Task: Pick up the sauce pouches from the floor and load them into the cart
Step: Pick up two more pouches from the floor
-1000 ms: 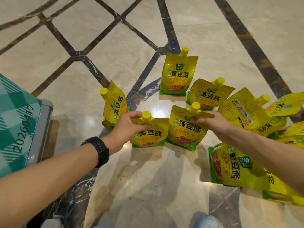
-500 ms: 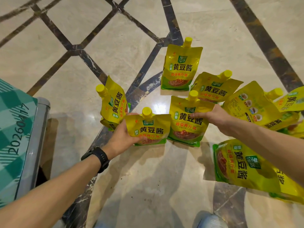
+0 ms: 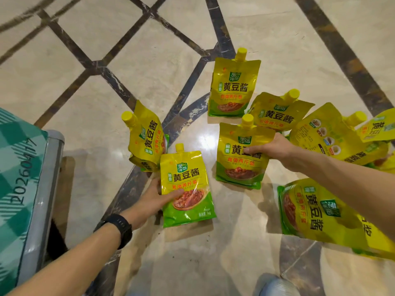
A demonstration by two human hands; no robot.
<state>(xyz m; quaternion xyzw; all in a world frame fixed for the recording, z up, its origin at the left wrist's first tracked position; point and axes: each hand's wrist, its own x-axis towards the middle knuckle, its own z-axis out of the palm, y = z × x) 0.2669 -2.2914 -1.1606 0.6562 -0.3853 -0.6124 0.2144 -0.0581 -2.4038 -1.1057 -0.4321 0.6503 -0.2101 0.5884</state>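
In the lower centre of the frame we see the left hand [image 3: 152,202], a black watch [image 3: 122,230] on its wrist, gripping a yellow sauce pouch [image 3: 186,184]. Its thumb lies across the front and the fingers are tucked behind. This pouch is raised, and its shadow falls on the marble floor [image 3: 85,92] beneath.

Right of centre, the right hand [image 3: 272,147] grips a second pouch [image 3: 239,167] by its right edge, thumb pressed over the printed label. We cannot tell whether its base is touching the floor.

More pouches stand around them: one upright pouch [image 3: 233,86] at upper centre, one tilted pouch [image 3: 145,137] just left of the held one, and a cluster towards the right edge. A flat pouch [image 3: 310,210] lies at lower right.

The cart [image 3: 50,189], with its green checked liner [image 3: 15,167], sits at the left edge, apart from the pouches.
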